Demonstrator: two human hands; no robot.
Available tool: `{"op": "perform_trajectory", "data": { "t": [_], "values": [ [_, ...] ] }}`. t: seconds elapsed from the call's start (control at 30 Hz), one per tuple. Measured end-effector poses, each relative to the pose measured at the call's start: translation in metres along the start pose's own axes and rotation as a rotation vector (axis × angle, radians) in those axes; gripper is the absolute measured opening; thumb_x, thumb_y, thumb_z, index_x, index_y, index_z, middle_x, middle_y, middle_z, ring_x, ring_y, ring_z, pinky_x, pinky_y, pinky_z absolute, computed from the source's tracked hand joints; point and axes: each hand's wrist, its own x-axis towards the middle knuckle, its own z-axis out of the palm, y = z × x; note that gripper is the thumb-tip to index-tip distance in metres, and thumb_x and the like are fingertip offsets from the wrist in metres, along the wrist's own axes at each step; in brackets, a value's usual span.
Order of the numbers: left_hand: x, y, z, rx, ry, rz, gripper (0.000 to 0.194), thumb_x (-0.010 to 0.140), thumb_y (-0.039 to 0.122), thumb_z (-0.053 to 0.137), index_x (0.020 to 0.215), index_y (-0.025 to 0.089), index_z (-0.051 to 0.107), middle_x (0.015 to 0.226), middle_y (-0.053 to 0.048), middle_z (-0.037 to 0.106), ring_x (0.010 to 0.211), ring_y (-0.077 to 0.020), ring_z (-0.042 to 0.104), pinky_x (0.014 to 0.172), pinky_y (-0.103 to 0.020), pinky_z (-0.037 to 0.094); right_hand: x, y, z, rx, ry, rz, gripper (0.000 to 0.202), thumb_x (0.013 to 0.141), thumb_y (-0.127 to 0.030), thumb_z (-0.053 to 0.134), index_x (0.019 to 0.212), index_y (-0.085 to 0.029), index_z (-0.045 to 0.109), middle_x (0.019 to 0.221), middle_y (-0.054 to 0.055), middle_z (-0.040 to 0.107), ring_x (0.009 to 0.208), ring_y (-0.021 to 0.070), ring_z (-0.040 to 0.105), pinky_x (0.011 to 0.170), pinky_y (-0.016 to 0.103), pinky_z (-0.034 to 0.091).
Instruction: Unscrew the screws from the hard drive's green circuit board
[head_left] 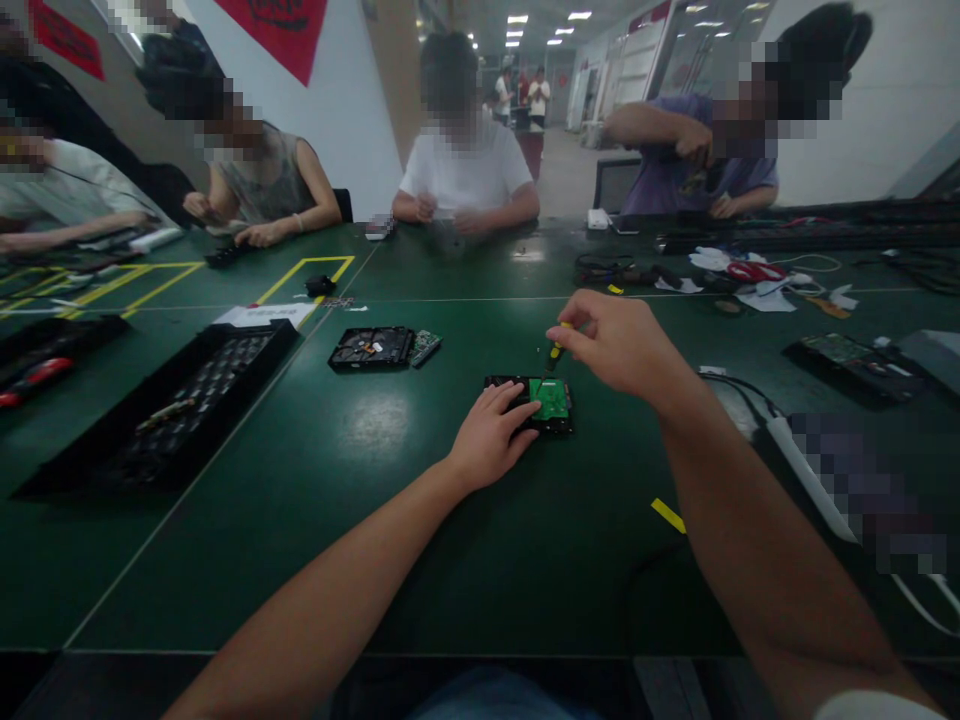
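A hard drive (517, 424) with a black body and a green circuit board (552, 398) lies flat on the green table in front of me. Across its left part rests my left hand (491, 432), fingers stretched out and apart, pressing on it from above. My right hand (611, 338) is closed around the yellow and black handle of a small screwdriver (555, 352). The screwdriver points down at the board's upper edge; whether its tip sits in a screw I cannot tell. Left of the drive lies another opened hard drive (373, 347), with a loose circuit board (426, 347) beside it.
A long black tray (161, 420) holding small parts stands at the left. At the right are another black drive-like device (855, 365), a white power strip (814, 480) and cables. Yellow tape (668, 516) lies near my right forearm. Several people sit across the table.
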Motion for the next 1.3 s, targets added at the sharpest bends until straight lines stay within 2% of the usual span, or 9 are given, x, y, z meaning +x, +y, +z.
{"op": "perform_trajectory", "data": {
  "t": [0.07,0.13,0.27,0.4,0.63,0.83,0.97,1.07,1.3],
  "values": [
    [0.0,0.0,0.0,0.002,-0.003,-0.001,0.044,0.104,0.038,0.065,0.145,0.022,0.066,0.161,-0.016,0.052,0.154,-0.0349,0.044,0.128,-0.061,0.034,0.0,0.001,0.001,0.023,-0.018,-0.021,0.012,0.095,-0.028,0.067,0.101,-0.02,0.074,0.096,0.006,0.079,0.08,0.0211,0.068,0.075,0.033,0.044],
    [0.0,0.0,0.0,0.003,-0.004,-0.002,0.044,0.104,0.038,0.065,0.145,0.022,0.066,0.161,-0.016,0.052,0.155,-0.0347,0.044,0.129,-0.061,0.034,0.0,0.002,0.002,0.013,-0.028,-0.024,0.014,0.096,-0.03,0.066,0.103,-0.02,0.075,0.096,0.007,0.079,0.081,0.0213,0.068,0.076,0.034,0.044],
    [0.0,-0.001,0.001,-0.005,0.003,-0.002,0.045,0.103,0.038,0.065,0.146,0.024,0.064,0.162,-0.014,0.052,0.155,-0.0341,0.044,0.128,-0.062,0.035,0.001,0.001,0.003,-0.024,-0.027,-0.009,0.026,0.096,-0.045,0.068,0.089,-0.021,0.073,0.084,0.006,0.075,0.077,0.022,0.066,0.073,0.034,0.042],
    [0.0,-0.001,0.001,-0.015,0.009,0.003,0.045,0.103,0.037,0.066,0.146,0.026,0.064,0.163,-0.013,0.051,0.155,-0.0339,0.044,0.128,-0.063,0.035,0.002,-0.001,0.006,-0.057,0.004,0.0,0.033,0.096,-0.051,0.069,0.083,-0.021,0.069,0.083,0.007,0.074,0.076,0.0222,0.063,0.071,0.034,0.041],
    [0.001,0.001,-0.001,-0.012,0.001,-0.007,0.044,0.103,0.037,0.065,0.145,0.025,0.064,0.162,-0.013,0.052,0.154,-0.0336,0.044,0.128,-0.063,0.036,0.003,-0.003,0.013,-0.137,-0.017,0.012,0.015,0.101,-0.032,0.06,0.098,-0.019,0.068,0.098,0.011,0.077,0.088,0.026,0.067,0.075,0.036,0.041],
    [0.001,0.001,-0.001,-0.001,-0.002,-0.006,0.043,0.104,0.037,0.064,0.145,0.023,0.065,0.162,-0.015,0.052,0.155,-0.0335,0.044,0.128,-0.062,0.035,0.002,-0.003,0.018,-0.207,-0.131,-0.049,0.034,0.11,-0.033,0.038,0.098,-0.019,0.067,0.099,0.012,0.075,0.088,0.0261,0.067,0.075,0.036,0.042],
    [0.001,0.001,0.0,-0.003,-0.002,-0.004,0.044,0.104,0.038,0.064,0.146,0.024,0.064,0.162,-0.014,0.051,0.155,-0.0335,0.044,0.128,-0.062,0.035,-0.001,-0.003,0.02,-0.164,-0.186,-0.104,0.019,0.102,-0.021,0.048,0.107,-0.018,0.066,0.113,0.015,0.072,0.101,0.0276,0.068,0.085,0.037,0.047],
    [0.001,0.0,0.0,-0.004,-0.003,-0.004,0.045,0.103,0.038,0.064,0.146,0.024,0.064,0.163,-0.015,0.051,0.155,-0.0338,0.043,0.128,-0.062,0.034,-0.003,-0.002,0.018,-0.126,-0.212,-0.112,0.024,0.093,-0.012,0.054,0.114,-0.016,0.065,0.121,0.015,0.07,0.109,0.0287,0.067,0.092,0.038,0.049],
    [0.001,0.0,0.0,-0.011,0.006,-0.006,0.044,0.103,0.037,0.065,0.146,0.026,0.064,0.163,-0.013,0.051,0.155,-0.0333,0.044,0.128,-0.063,0.035,-0.002,-0.002,0.017,-0.174,-0.194,-0.079,0.016,0.097,-0.028,0.062,0.109,-0.018,0.063,0.11,0.013,0.073,0.101,0.0293,0.069,0.089,0.039,0.049]
  ]
}}
